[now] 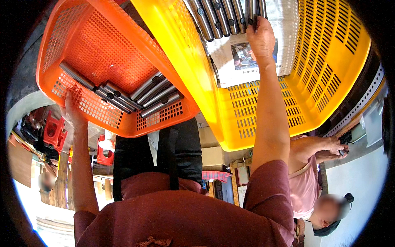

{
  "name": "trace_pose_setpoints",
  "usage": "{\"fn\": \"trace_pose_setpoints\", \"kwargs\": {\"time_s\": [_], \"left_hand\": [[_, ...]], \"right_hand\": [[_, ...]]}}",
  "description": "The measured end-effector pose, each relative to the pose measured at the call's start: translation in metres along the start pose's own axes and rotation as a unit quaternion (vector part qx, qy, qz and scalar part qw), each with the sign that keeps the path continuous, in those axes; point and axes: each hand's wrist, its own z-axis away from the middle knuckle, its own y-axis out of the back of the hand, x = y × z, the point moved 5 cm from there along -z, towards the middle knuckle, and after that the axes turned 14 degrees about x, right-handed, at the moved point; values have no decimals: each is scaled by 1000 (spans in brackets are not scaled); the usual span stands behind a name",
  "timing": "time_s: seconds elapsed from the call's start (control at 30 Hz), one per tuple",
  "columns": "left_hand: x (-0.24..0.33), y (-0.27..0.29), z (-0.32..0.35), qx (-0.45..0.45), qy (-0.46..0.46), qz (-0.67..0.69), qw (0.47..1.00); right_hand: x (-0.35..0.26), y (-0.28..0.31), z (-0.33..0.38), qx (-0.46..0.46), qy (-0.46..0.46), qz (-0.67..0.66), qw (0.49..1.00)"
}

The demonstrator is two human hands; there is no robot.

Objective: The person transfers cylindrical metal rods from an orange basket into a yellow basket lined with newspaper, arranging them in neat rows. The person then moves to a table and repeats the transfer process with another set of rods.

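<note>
My right hand (261,38) reaches into a yellow plastic basket (263,117), its fingers closed on the near end of a metal tube (252,11). That tube lies in a row of several shiny grey metal tubes (220,18) with dark spots near their ends. Printed paper (222,53) lines the basket under them. On the left, my left hand (74,108) grips the near wall of an orange plastic basket (111,45). Several more metal tubes (154,92) lie loosely against that basket's near side, at differing angles.
The two baskets stand side by side, walls close together. At the right, a co-worker (304,177) holds a small dark thing in both hands. A perforated metal strip (358,107) runs beyond the yellow basket. Red plastic stools (54,131) stand at the lower left; another person is there.
</note>
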Motion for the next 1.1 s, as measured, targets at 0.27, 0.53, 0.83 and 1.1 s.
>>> {"fn": "trace_pose_setpoints", "kwargs": {"time_s": [0.27,0.53,0.83,1.1], "left_hand": [[-6,3,-5,-3,6,15,1000],[10,-10,12,1,8,-15,1000],[7,-5,8,24,-3,-23,999],[5,-4,5,1,-2,-19,1000]], "right_hand": [[-4,5,-2,-31,25,27,999],[-12,5,-4,-23,65,-5,998],[19,19,25,45,-192,-25,980],[47,-2,25,-12,-164,-55,985]]}}
